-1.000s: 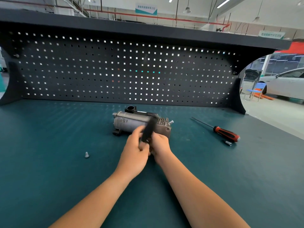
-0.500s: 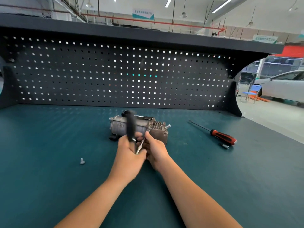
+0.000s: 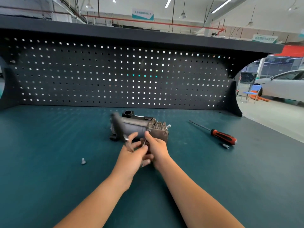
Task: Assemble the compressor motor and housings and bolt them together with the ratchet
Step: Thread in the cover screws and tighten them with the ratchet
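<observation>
1. The compressor [image 3: 136, 127] lies on its side just beyond the fingertips, with its long axis left to right and the finned housing end to the right.
2. It is a grey metal cylinder with a ribbed block.
3. The left hand [image 3: 133, 155] curls round the blurred dark ratchet [image 3: 117, 124]. The right hand [image 3: 157, 148] pinches the ratchet's thin steel shaft at the housing's near corner.

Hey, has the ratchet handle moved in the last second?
Yes. The ratchet handle has swung left across the compressor, from leaning over its finned right end to leaning over its left end.
</observation>
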